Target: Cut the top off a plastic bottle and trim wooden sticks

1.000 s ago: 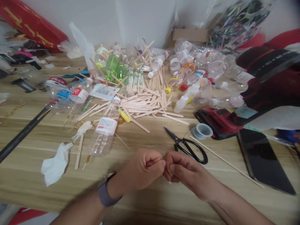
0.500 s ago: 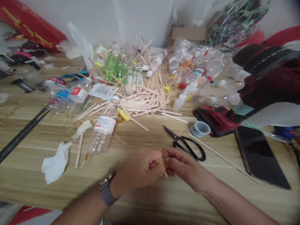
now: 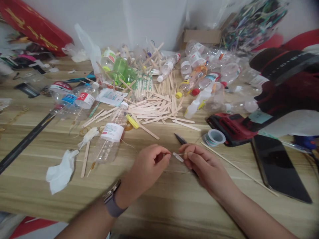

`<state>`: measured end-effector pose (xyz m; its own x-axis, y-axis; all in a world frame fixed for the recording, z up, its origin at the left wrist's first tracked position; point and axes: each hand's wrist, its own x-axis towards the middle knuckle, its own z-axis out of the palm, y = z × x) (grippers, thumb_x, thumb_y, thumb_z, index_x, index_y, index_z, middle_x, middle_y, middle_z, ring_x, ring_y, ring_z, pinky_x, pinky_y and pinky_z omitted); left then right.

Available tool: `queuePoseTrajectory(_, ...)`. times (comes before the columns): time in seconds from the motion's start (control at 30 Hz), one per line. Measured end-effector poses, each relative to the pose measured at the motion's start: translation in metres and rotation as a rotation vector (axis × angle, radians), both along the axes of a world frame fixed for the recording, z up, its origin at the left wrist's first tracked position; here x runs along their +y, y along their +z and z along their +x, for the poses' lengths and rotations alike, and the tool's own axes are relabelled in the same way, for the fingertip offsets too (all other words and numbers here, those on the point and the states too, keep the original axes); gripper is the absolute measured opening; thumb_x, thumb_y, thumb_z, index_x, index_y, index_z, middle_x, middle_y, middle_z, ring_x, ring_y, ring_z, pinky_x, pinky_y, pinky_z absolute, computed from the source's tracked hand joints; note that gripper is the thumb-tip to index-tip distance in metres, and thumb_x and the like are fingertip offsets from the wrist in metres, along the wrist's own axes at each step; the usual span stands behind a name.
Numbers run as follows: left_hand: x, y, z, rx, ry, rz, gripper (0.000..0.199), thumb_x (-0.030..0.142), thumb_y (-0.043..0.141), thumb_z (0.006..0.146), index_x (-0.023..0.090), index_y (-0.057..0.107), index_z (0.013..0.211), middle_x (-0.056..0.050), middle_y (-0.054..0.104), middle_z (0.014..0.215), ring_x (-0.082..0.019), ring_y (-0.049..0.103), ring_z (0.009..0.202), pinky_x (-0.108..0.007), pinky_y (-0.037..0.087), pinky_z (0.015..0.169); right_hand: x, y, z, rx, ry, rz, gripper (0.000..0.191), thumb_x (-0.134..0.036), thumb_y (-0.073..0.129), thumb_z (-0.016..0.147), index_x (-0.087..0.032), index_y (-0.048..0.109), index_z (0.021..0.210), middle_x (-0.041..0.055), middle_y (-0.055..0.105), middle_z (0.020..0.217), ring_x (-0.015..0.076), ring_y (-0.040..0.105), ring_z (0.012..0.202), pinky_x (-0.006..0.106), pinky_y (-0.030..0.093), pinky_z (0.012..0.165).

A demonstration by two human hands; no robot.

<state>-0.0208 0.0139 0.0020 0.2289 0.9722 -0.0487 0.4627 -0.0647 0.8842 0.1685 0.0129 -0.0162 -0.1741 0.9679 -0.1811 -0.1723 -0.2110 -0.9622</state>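
Observation:
My left hand (image 3: 149,171), with a watch on its wrist, is closed in a pinch; what its fingertips hold is too small to make out. My right hand (image 3: 208,167) pinches a thin pale string (image 3: 183,154). Between the two hands hangs a small whitish piece (image 3: 177,157), at the string's end nearer my left fingertips. Behind my right hand lie the scissors (image 3: 180,138), their handles covered by it. A spool (image 3: 214,137) stands just beyond, and a thin wooden stick (image 3: 239,168) lies to the right.
A labelled plastic bottle (image 3: 111,132) lies left of centre, beside crumpled tissue (image 3: 61,171) and a flat stick (image 3: 85,159). Further back are piled craft sticks (image 3: 154,108) and several bottles (image 3: 199,59). A red-black power tool (image 3: 231,127) and a phone (image 3: 281,169) occupy the right.
My hands, together before, have drawn apart, and the string and whitish piece now show between them. My right hand has shifted slightly right and up, over the scissors' handles.

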Motion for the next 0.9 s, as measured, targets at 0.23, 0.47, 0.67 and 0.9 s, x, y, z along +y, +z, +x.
queuePoseTrajectory(0.23,-0.001,-0.003,-0.001,0.053,-0.004,0.066,0.018,0.028,0.053,0.091,0.018,0.067,0.085,-0.002,0.057,0.089,-0.013,0.053,0.071,-0.027,0.041,0.065,0.004,0.01,0.001,-0.203,-0.058,0.08,0.026,-0.045,0.07,0.079,-0.021,0.066,0.071,0.0005,0.06,0.075,0.0119,0.041,0.057,0.027,0.031,0.054)
queuePoseTrajectory(0.47,-0.003,-0.004,0.0,0.017,0.05,-0.046,0.025,0.031,0.053,0.092,0.019,0.057,0.113,0.0,0.063,0.086,-0.015,0.054,0.068,-0.029,0.043,0.066,0.004,0.016,0.002,-0.38,-0.049,0.224,0.021,-0.04,0.063,0.083,-0.021,0.067,0.074,-0.0002,0.057,0.066,0.0135,0.044,0.057,0.027,0.034,0.053)
queuePoseTrajectory(0.67,-0.004,-0.007,0.0,0.093,-0.018,0.03,0.03,0.033,0.048,0.095,0.02,0.063,0.117,-0.006,0.057,0.099,-0.017,0.057,0.079,-0.033,0.047,0.073,0.004,0.016,0.003,-0.387,0.006,0.271,0.019,-0.036,0.061,0.086,-0.021,0.068,0.077,-0.001,0.055,0.064,0.013,0.045,0.056,0.026,0.037,0.054)
queuePoseTrajectory(0.9,-0.005,-0.008,0.001,0.036,-0.004,0.022,0.026,0.038,0.049,0.095,0.02,0.064,0.106,-0.01,0.049,0.129,-0.014,0.06,0.078,-0.033,0.049,0.072,0.0,0.016,0.002,-0.322,0.056,0.253,0.02,-0.036,0.062,0.088,-0.022,0.066,0.074,-0.0013,0.056,0.063,0.0133,0.047,0.057,0.025,0.039,0.052)
